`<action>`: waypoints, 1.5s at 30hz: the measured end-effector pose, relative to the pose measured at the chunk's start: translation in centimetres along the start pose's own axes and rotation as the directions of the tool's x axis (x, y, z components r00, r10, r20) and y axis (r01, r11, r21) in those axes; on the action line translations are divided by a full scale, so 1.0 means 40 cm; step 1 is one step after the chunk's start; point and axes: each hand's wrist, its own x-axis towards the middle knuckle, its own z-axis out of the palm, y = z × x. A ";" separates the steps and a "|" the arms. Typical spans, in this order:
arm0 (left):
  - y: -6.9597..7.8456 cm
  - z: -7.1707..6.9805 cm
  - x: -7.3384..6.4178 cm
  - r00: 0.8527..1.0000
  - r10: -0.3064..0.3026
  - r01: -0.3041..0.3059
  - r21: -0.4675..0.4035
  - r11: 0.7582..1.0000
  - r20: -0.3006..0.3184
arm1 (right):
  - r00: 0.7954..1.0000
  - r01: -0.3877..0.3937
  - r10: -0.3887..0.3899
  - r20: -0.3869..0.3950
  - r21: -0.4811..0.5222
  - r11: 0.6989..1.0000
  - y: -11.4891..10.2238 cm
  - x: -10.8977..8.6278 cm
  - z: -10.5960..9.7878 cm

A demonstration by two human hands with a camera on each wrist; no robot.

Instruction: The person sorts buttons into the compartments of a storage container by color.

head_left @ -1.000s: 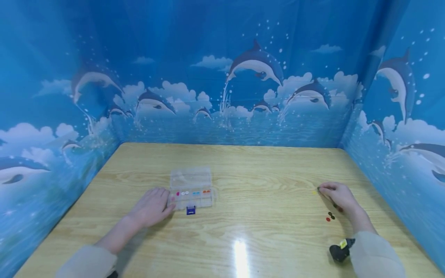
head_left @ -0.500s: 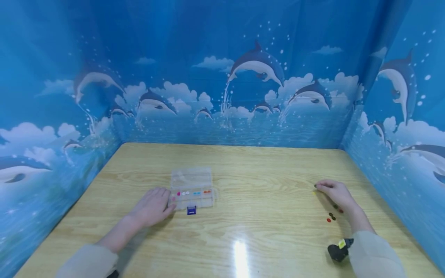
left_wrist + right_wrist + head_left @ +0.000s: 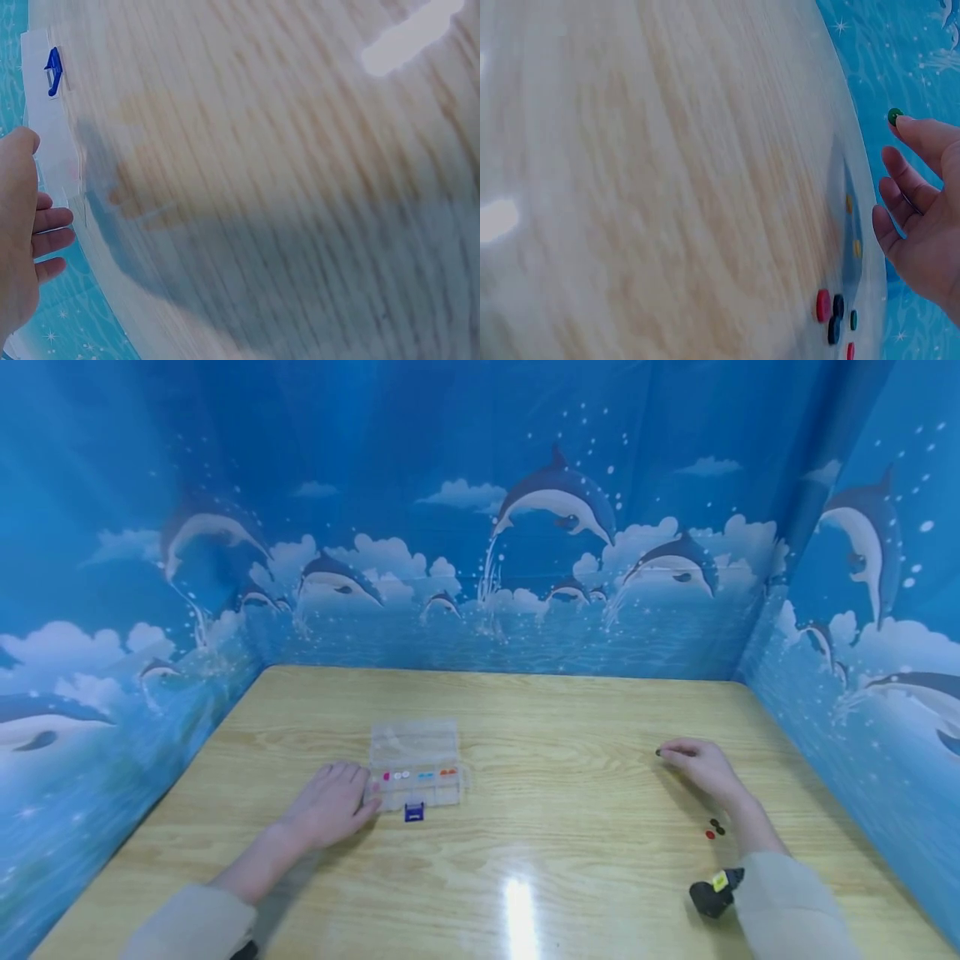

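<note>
My left hand (image 3: 330, 806) rests at the left end of a clear plastic compartment box (image 3: 437, 795), its thumb by the near corner and its fingers relaxed. The box's lid (image 3: 414, 743) lies open to the back, and a blue latch (image 3: 414, 812) sticks out in front. Pink, white, light blue and orange buttons lie in the back row of compartments. On the right, above the table, my right hand (image 3: 705, 767) pinches a small green button (image 3: 895, 116) between thumb and forefinger. The other fingers are loosely bent.
Several loose buttons lie on the table near the right wrist: red (image 3: 823, 305), black (image 3: 834, 330), green (image 3: 853, 320) and yellow (image 3: 857, 248). A black wrist camera (image 3: 711, 897) sits by the right sleeve. A blue dolphin-print curtain (image 3: 480, 568) stands around the table.
My right hand has lifted off the table and moved left and away from me with the green button. My left hand and the box have stayed in place.
</note>
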 end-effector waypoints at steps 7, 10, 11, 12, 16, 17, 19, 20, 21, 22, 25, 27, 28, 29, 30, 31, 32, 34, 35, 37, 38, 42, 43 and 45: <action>0.001 0.000 0.002 1.000 -0.002 0.002 0.020 1.000 -0.007 | 1.000 -0.024 0.024 0.021 0.028 0.999 -0.033 0.020 0.031; 0.001 0.001 0.002 1.000 -0.001 0.001 0.022 1.000 -0.011 | 0.999 -0.025 0.024 0.023 0.035 0.999 -0.044 0.033 0.049; 0.001 0.001 0.002 1.000 -0.001 0.001 0.022 1.000 -0.009 | 1.000 -0.019 0.018 0.023 0.042 0.999 -0.045 0.037 0.054; 0.002 0.000 0.002 1.000 -0.001 0.001 0.021 1.000 -0.008 | 1.000 -0.015 0.014 0.022 0.049 0.999 -0.049 0.041 0.061; 0.004 -0.001 -0.001 1.000 0.003 -0.002 0.022 1.000 -0.009 | 1.000 0.020 -0.021 0.014 0.060 0.998 -0.061 0.056 0.087; 0.005 -0.001 -0.002 1.000 0.003 -0.003 0.023 1.000 -0.009 | 0.999 0.027 -0.028 0.016 0.064 0.998 -0.063 0.059 0.094; 0.006 0.000 -0.002 1.000 0.006 -0.005 0.027 1.000 -0.017 | 0.999 0.039 -0.040 0.019 0.061 0.997 -0.072 0.065 0.106; 0.007 0.001 -0.002 1.000 0.006 -0.006 0.029 1.000 -0.020 | 0.999 0.041 -0.042 0.022 0.063 0.997 -0.075 0.067 0.111; 0.007 0.002 -0.002 1.000 0.006 -0.006 0.029 1.000 -0.022 | 0.999 0.044 -0.045 0.022 0.067 0.997 -0.079 0.069 0.117; 0.007 0.002 -0.002 1.000 0.006 -0.005 0.030 1.000 -0.023 | 0.999 0.048 -0.050 0.020 0.074 0.996 -0.083 0.072 0.123; 0.007 0.004 -0.001 1.000 0.004 -0.003 0.031 1.000 -0.023 | 0.998 0.068 -0.069 0.011 0.088 0.994 -0.092 0.078 0.141; 0.008 0.004 -0.001 1.000 0.001 0.000 0.027 1.000 -0.021 | 0.997 0.076 -0.077 0.011 0.095 0.993 -0.098 0.082 0.152; 0.008 0.004 -0.001 1.000 -0.001 0.001 0.028 1.000 -0.019 | 0.997 0.076 -0.078 0.012 0.099 0.992 -0.102 0.083 0.157; 0.008 0.003 -0.001 1.000 -0.002 0.002 0.027 1.000 -0.017 | 0.997 0.075 -0.077 0.015 0.104 0.992 -0.106 0.084 0.162; 0.008 0.003 -0.001 1.000 -0.003 0.004 0.025 1.000 -0.015 | 0.997 0.072 -0.075 0.017 0.112 0.991 -0.110 0.085 0.168; 0.009 0.002 -0.001 1.000 -0.005 0.005 0.025 1.000 -0.013 | 0.997 0.077 -0.080 0.019 0.109 0.991 -0.115 0.086 0.172; 0.009 0.001 -0.001 1.000 -0.006 0.006 0.023 1.000 -0.011 | 0.997 0.076 -0.079 0.020 0.112 0.991 -0.120 0.087 0.177; 0.010 0.000 -0.001 1.000 -0.006 0.007 0.021 1.000 -0.012 | 0.997 0.074 -0.077 0.020 0.126 0.989 -0.131 0.088 0.186; 0.010 -0.001 -0.001 1.000 -0.007 0.007 0.020 1.000 -0.014 | 0.996 0.080 -0.083 0.018 0.130 0.988 -0.136 0.089 0.190; 0.010 -0.002 -0.001 1.000 -0.007 0.007 0.018 1.000 -0.019 | 0.996 0.082 -0.086 0.016 0.139 0.987 -0.145 0.090 0.198; 0.011 -0.002 -0.002 1.000 -0.006 0.007 0.016 1.000 -0.021 | 0.997 0.079 -0.082 0.016 0.150 0.986 -0.150 0.090 0.203; 0.011 -0.003 -0.002 1.000 -0.006 0.006 0.015 1.000 -0.025 | 0.996 0.078 -0.083 0.023 0.163 0.983 -0.168 0.091 0.219; 0.011 -0.003 -0.003 1.000 -0.005 0.006 0.013 1.000 -0.026 | 0.996 0.080 -0.085 0.025 0.164 0.983 -0.173 0.092 0.223; 0.011 -0.003 -0.003 1.000 -0.004 0.005 0.012 1.000 -0.029 | 0.996 0.082 -0.088 0.027 0.176 0.981 -0.185 0.091 0.231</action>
